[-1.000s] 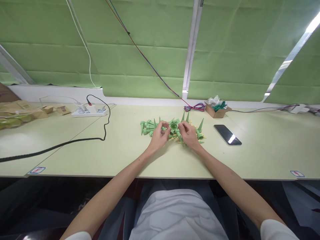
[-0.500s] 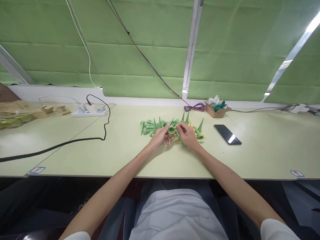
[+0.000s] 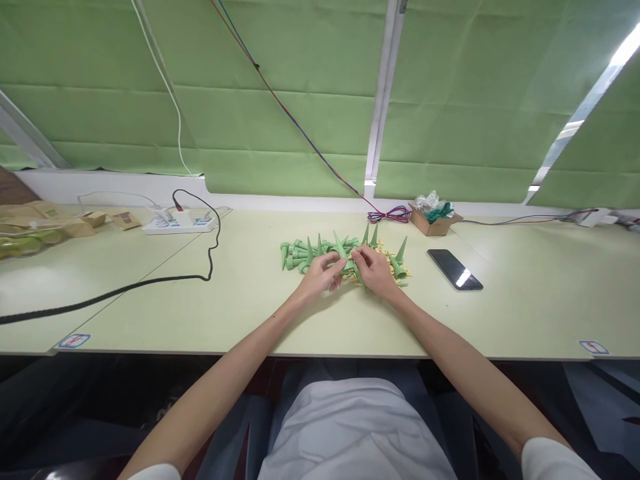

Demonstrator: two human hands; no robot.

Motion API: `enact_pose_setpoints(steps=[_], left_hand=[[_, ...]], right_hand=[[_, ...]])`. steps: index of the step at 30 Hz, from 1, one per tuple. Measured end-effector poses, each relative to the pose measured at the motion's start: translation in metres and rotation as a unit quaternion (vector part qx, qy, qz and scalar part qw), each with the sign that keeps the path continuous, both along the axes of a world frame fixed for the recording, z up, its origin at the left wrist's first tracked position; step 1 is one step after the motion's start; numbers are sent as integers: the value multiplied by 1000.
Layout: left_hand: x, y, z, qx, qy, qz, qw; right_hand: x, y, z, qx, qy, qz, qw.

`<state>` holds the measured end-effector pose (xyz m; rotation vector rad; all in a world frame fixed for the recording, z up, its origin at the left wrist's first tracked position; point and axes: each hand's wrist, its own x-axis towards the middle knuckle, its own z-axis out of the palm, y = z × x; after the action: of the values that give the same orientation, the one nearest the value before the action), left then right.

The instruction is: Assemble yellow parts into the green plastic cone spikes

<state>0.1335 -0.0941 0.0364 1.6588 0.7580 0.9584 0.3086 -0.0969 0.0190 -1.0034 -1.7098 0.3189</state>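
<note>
My left hand (image 3: pixel 320 275) is closed on a green cone-shaped piece (image 3: pixel 340 247), whose pointed end tilts up and away from me. Close on its right, my right hand (image 3: pixel 374 270) has its fingers pinched together beside that piece; what lies between the fingertips is too small to make out. Several green cone pieces (image 3: pixel 296 255) lie in a pile behind and left of my left hand. More green cones (image 3: pixel 401 250), some standing point up, are around my right hand among small yellow pieces (image 3: pixel 389 256).
To the right a black phone (image 3: pixel 455 269) lies on the pale table (image 3: pixel 530 293). A small cardboard box (image 3: pixel 434 225) with plastic and green material is at the back, beside coiled wires (image 3: pixel 390 214). A power strip (image 3: pixel 180 223), black cable (image 3: pixel 145 283) and paper packets (image 3: pixel 60 223) are left.
The green piece in my left hand has turned: its round open end faced me before, and now its point shows upward. My right hand has hardly moved.
</note>
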Motion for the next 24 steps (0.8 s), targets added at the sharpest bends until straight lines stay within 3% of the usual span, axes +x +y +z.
enact_pose_setpoints(steps=[13, 24], left_hand=[[1, -5, -1, 89, 46, 51, 994], [4, 2, -10, 178, 73, 107, 976]], right_hand=[[-2, -1, 2, 4, -13, -20, 1000], [-2, 1, 0, 4, -27, -30, 999]])
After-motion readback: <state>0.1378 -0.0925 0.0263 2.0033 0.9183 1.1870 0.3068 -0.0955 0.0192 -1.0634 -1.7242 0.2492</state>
